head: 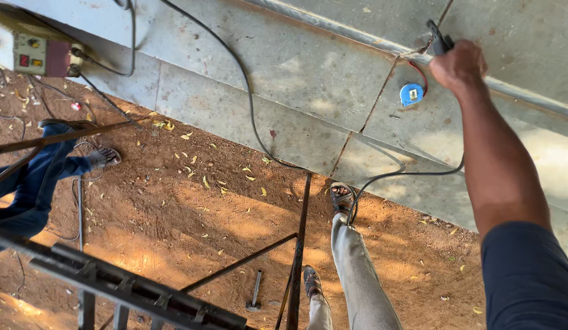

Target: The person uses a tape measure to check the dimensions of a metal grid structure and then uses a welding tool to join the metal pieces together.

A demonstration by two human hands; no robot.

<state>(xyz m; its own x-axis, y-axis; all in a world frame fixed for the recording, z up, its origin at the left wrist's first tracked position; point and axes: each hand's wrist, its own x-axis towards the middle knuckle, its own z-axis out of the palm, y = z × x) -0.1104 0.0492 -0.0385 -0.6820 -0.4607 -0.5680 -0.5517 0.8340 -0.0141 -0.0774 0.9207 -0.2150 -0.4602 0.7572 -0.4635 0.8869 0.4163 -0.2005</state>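
Observation:
My right hand (460, 64) reaches far out over the concrete slab (284, 91), closed around a black tool handle (439, 41). A black cable (406, 174) runs from under my forearm back toward my feet. Just left of the hand, a round blue tape measure (411, 94) with a red strap lies on the slab. My left hand is out of view. My legs in grey trousers (357, 275) and sandals stand on the red dirt below.
A rusty steel bar frame (299, 244) stands beside my legs, with a dark metal grille (131, 290) at bottom left. A hammer (255, 292) lies on the dirt. Another person's leg in blue jeans (39, 177) is at left. A machine box (36, 54) with cables sits top left.

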